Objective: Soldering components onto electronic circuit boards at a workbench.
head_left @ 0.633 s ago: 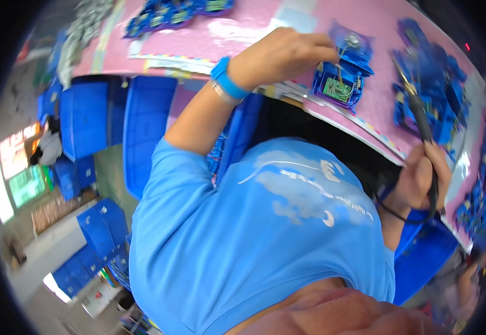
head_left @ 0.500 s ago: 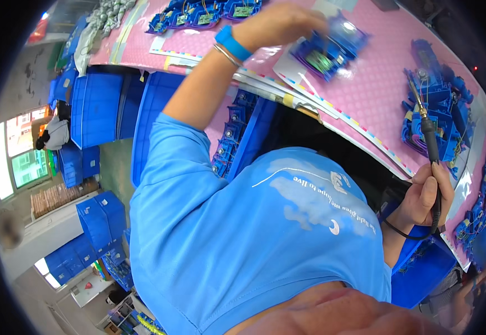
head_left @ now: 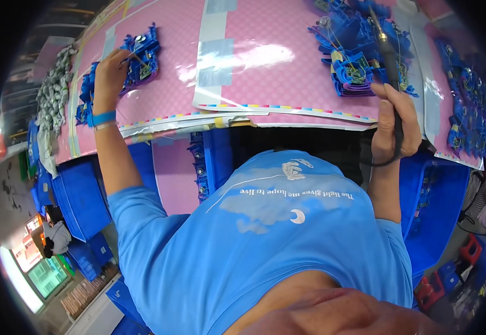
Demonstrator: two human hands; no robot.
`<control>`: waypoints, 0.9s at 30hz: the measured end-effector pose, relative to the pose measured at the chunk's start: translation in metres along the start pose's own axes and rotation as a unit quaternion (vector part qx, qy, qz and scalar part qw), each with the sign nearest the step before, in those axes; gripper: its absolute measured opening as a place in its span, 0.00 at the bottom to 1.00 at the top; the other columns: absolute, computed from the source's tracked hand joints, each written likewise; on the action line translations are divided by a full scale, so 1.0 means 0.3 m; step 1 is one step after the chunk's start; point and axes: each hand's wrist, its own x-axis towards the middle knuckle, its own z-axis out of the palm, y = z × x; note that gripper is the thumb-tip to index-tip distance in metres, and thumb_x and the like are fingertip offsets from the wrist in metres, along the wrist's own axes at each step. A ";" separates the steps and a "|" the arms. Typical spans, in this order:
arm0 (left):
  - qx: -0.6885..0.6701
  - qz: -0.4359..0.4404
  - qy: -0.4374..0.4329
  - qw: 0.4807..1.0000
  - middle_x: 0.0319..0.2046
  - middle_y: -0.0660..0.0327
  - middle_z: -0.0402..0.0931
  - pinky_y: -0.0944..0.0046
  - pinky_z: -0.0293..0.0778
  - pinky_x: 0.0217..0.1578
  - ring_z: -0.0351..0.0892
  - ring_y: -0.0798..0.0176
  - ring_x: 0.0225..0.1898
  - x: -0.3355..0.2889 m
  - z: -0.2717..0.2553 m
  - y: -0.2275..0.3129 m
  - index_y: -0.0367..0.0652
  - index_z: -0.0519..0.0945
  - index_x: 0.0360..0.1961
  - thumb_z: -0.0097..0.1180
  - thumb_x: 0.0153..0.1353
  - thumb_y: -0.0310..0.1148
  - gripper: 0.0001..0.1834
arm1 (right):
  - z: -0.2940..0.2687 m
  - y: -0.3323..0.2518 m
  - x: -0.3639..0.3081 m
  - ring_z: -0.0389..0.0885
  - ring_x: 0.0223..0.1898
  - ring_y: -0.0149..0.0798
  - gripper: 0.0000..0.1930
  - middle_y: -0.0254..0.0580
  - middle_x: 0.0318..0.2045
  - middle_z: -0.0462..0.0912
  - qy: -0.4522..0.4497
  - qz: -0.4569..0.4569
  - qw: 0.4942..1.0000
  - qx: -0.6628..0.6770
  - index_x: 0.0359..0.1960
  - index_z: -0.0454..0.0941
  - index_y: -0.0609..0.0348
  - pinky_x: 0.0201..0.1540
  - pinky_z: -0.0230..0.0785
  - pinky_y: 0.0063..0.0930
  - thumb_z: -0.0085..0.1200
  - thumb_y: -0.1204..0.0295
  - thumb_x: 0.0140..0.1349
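My right hand is wrapped round a soldering iron, its metal tip pointing up and away over a pile of blue plastic housings with wires. A dark cable loops below that hand. Over at the left, my left hand has its fingers bent and closed at the edge of a blue plastic housing, which holds a small circuit board and thin wires. Other blue housings lie beside it, partly behind this hand. The exact grip of the fingertips is partly hidden.
A pink patterned sheet under clear film covers the table. Small grey-wrapped parts are heaped at its left edge. More blue housings lie far right. Blue bins stand below the table edge, one holding a row of housings.
My left hand has moved from the table's middle to the row of housings at the left, along with a blue housing. The view has turned; my right hand still holds the soldering iron.
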 end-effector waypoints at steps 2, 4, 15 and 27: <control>-0.006 0.017 0.100 0.995 0.43 0.56 0.85 0.61 0.81 0.40 0.86 0.52 0.39 0.014 -0.032 0.217 0.42 0.86 0.41 0.60 0.58 0.18 0.12 | 0.026 0.014 0.003 0.87 0.42 0.48 0.15 0.58 0.41 0.87 -0.009 -0.014 1.000 -0.021 0.48 0.80 0.70 0.47 0.78 0.34 0.66 0.81 0.60; -0.129 0.110 0.150 0.974 0.41 0.54 0.84 0.60 0.80 0.37 0.85 0.50 0.36 0.075 0.050 0.468 0.42 0.86 0.42 0.59 0.57 0.17 0.13 | 0.057 0.027 -0.024 0.87 0.49 0.54 0.24 0.62 0.50 0.85 -0.029 -0.018 0.998 -0.057 0.52 0.78 0.69 0.53 0.79 0.38 0.73 0.77 0.54; -0.304 0.207 0.080 0.927 0.37 0.54 0.82 0.55 0.79 0.33 0.84 0.49 0.33 0.359 0.372 0.985 0.44 0.84 0.44 0.67 0.56 0.27 0.13 | 0.108 0.041 0.002 0.89 0.47 0.47 0.24 0.68 0.53 0.82 0.016 0.028 0.998 -0.044 0.55 0.73 0.71 0.50 0.82 0.34 0.68 0.85 0.56; -0.266 0.250 0.071 0.928 0.32 0.57 0.77 0.57 0.75 0.29 0.81 0.52 0.28 0.273 0.197 0.901 0.46 0.84 0.43 0.64 0.60 0.26 0.10 | 0.092 0.025 -0.021 0.86 0.51 0.55 0.27 0.67 0.55 0.81 0.070 0.081 0.990 0.088 0.56 0.69 0.70 0.53 0.81 0.38 0.67 0.86 0.57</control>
